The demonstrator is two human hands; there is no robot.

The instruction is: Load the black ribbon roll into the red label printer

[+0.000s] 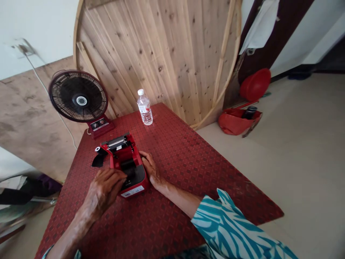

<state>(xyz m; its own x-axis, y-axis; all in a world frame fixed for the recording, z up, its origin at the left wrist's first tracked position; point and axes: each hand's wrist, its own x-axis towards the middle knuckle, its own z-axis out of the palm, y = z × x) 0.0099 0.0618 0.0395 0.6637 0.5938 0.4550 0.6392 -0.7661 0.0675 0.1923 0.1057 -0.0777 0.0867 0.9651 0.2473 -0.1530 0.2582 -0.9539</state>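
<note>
Fingers of the left hand point(104, 187) are drawn narrow over the near left part of a red machine point(140, 173); whether they pinch anything is hard to tell from this angle. The right hand point(151, 169) lies loosely curved along the machine's right side, touching it. The machine stands near the left edge of the table point(175, 144), its lid point(116, 143) raised. Between it and that edge lies a black roll point(101, 151) with a white core. A fan point(79, 97) stands at the far left corner, a bottle point(145, 109) near the far right one.
</note>
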